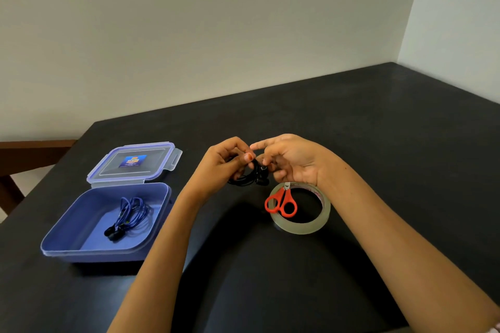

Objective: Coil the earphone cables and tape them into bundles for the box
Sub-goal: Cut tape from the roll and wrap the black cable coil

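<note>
Black earphone cable [247, 177] — coiled in a small bundle, held above the black table [378, 130] between both hands, near the centre of the view. Left hand [224, 163]: fingers curled shut around the coil, thumb pressed on top. Right hand [292, 161]: thumb and fingertips pinch at the coil's right side, index finger extended and free; whether a strip of tape lies under those fingers is hard to make out. The earbuds hang dark at the coil's lower edge, partly hidden by the fingers.

Blue box [67, 238] — open, on the table to the left; holds one blue earphone bundle [130, 215] with black earbuds at its near end. Clear lid [135, 163] — lies flat just behind the box, label on top.

Tape roll [300, 224] — flat on the table, just below the right hand. Red-handled scissors [282, 204] — resting across the roll's left rim, blades mostly hidden under the right hand.
</note>
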